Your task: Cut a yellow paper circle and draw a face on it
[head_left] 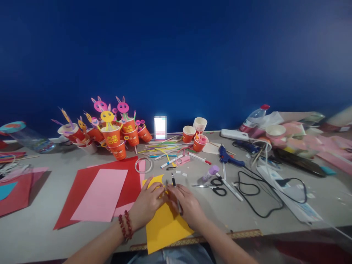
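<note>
A sheet of yellow paper [165, 227] lies before me at the table's front edge, its near corner reaching over the edge. My left hand [148, 201], with red beads at the wrist, rests on the sheet with its fingers curled and pressed together. What its fingertips pinch is hidden. My right hand [188, 205] is closed round a black pen [173, 179] that slants up between the fingers. Both hands' fingertips meet above the upper part of the yellow sheet. Right of my right hand lie black-handled scissors [217, 187] and a purple-capped glue stick [211, 172].
Red and pink paper sheets [100, 194] lie at the left, beside a tape ring [143, 165]. Decorated red cups [110, 137] stand behind them. Markers [199, 158], a blue glue gun [229, 157], its cord and a power strip [288, 198] occupy the right.
</note>
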{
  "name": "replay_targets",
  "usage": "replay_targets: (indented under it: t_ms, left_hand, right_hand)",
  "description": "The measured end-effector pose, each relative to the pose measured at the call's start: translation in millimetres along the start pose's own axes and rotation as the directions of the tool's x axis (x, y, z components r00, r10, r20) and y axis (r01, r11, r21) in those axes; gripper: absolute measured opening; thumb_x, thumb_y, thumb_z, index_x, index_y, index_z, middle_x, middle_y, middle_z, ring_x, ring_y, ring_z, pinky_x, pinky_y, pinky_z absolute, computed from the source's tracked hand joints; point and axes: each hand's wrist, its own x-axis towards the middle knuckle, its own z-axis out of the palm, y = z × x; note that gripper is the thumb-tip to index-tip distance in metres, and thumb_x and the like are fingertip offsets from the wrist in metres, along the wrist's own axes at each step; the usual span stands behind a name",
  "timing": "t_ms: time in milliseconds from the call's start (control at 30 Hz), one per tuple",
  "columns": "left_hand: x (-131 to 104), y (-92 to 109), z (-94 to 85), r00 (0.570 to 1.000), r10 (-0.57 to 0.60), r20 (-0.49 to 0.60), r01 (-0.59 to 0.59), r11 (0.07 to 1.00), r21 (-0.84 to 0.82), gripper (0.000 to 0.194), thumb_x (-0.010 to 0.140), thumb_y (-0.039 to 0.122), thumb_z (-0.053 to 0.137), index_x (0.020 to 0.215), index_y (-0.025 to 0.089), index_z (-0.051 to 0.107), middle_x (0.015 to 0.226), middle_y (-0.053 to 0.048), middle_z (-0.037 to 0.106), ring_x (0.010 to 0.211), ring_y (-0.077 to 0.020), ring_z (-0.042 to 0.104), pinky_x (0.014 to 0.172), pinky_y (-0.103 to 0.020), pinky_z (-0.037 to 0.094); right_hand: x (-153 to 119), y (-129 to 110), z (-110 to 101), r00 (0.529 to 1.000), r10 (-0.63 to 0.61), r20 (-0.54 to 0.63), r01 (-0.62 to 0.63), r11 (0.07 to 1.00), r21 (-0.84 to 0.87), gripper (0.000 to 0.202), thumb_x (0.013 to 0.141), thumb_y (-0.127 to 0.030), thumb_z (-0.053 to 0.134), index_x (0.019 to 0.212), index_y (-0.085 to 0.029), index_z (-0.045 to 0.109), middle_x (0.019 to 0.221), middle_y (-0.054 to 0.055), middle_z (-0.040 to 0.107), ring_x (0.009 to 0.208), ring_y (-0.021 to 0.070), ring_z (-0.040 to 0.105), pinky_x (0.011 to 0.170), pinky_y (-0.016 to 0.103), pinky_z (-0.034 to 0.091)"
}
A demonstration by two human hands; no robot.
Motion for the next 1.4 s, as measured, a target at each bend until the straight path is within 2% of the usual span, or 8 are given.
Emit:
replay_targets:
  t_ms: [167, 267, 367, 500, 800, 1067, 1233, 1400]
  left_hand:
    - [-10, 17, 1.3, 0.994, -0.108, 0.012, 0.108, 0.994, 0.014, 0.053, 0.093, 0.010, 0.048, 0.143, 0.026, 0.045, 0.139, -0.004, 0.056, 0.127, -0.0273, 0.043, 0.117, -0.055, 0.015]
    - [-15, 37, -0.7, 0.974, -0.219, 0.049, 0.220, 0.975, -0.018, 0.068, 0.086, 0.002, 0.043, 0.151, 0.021, 0.033, 0.148, -0.007, 0.049, 0.118, -0.0274, 0.048, 0.107, -0.048, 0.033]
    - [-18, 59, -1.8, 0.945, -0.303, 0.122, 0.314, 0.945, -0.090, 0.074, 0.084, 0.001, 0.041, 0.154, 0.018, 0.024, 0.139, -0.011, 0.057, 0.097, -0.0244, 0.055, 0.088, -0.040, 0.044]
    - [-18, 77, 2.2, 0.939, -0.330, 0.099, 0.340, 0.935, -0.101, 0.077, 0.082, 0.002, 0.042, 0.155, 0.015, 0.020, 0.125, -0.014, 0.063, 0.097, -0.0262, 0.056, 0.088, -0.040, 0.043]
    - [-15, 83, 7.3, 0.935, -0.340, 0.101, 0.344, 0.939, -0.021, 0.053, 0.090, 0.013, 0.046, 0.143, 0.011, 0.043, 0.144, -0.018, 0.053, 0.104, -0.0274, 0.059, 0.090, -0.042, 0.045]
    - [-8, 87, 11.2, 0.925, -0.318, 0.209, 0.295, 0.946, 0.138, 0.048, 0.094, 0.024, 0.054, 0.139, 0.009, 0.051, 0.142, -0.025, 0.053, 0.087, -0.0268, 0.068, 0.072, -0.041, 0.050]
    - [-3, 90, 8.5, 0.909, -0.334, 0.250, 0.303, 0.940, 0.155, 0.048, 0.092, 0.026, 0.060, 0.137, 0.011, 0.054, 0.145, -0.028, 0.047, 0.086, -0.0292, 0.070, 0.060, -0.037, 0.049]
    - [1, 92, 2.6, 0.904, -0.334, 0.267, 0.282, 0.935, 0.215, 0.043, 0.094, 0.030, 0.057, 0.132, 0.009, 0.060, 0.140, -0.029, 0.053, 0.076, -0.0276, 0.071, 0.053, -0.036, 0.049]
  right_hand:
    - [2, 3, -2, 0.999, 0.033, 0.014, -0.034, 0.999, 0.040, 0.048, 0.086, -0.004, 0.055, 0.132, -0.018, 0.053, 0.111, 0.014, 0.067, 0.105, 0.0273, 0.063, 0.089, 0.042, 0.055]
    - [3, 4, -4, 1.000, 0.025, 0.016, -0.025, 0.998, 0.049, 0.052, 0.082, 0.000, 0.053, 0.131, -0.018, 0.053, 0.109, 0.013, 0.068, 0.104, 0.0271, 0.063, 0.087, 0.041, 0.056]
    - [4, 6, -4, 0.999, 0.022, 0.030, -0.024, 0.998, 0.064, 0.054, 0.079, 0.000, 0.050, 0.130, -0.018, 0.053, 0.108, 0.012, 0.068, 0.103, 0.0262, 0.064, 0.086, 0.040, 0.057]
    - [3, 9, -4, 1.000, 0.010, 0.016, -0.011, 0.998, 0.057, 0.054, 0.080, -0.002, 0.049, 0.131, -0.018, 0.053, 0.111, 0.013, 0.067, 0.107, 0.0270, 0.063, 0.089, 0.042, 0.056]
    - [5, 10, -8, 1.000, -0.004, 0.024, 0.002, 0.999, 0.054, 0.043, 0.088, -0.011, 0.055, 0.131, -0.017, 0.054, 0.114, 0.015, 0.067, 0.106, 0.0272, 0.065, 0.090, 0.041, 0.056]
    - [41, 11, -56, 0.990, -0.094, 0.106, 0.077, 0.985, 0.152, 0.041, 0.098, -0.018, 0.047, 0.138, -0.025, 0.054, 0.114, 0.009, 0.074, 0.100, 0.0226, 0.069, 0.087, 0.036, 0.055]
    - [88, -14, -66, 0.977, -0.063, 0.202, 0.008, 0.965, 0.261, 0.023, 0.099, -0.026, 0.050, 0.110, -0.023, 0.070, 0.104, 0.003, 0.076, 0.090, 0.0185, 0.071, 0.079, 0.028, 0.054]
    - [119, -20, -41, 0.876, -0.173, 0.451, 0.115, 0.982, 0.152, 0.025, 0.095, -0.022, 0.056, 0.078, -0.018, 0.073, 0.091, 0.002, 0.076, 0.078, 0.0167, 0.069, 0.069, 0.024, 0.048]
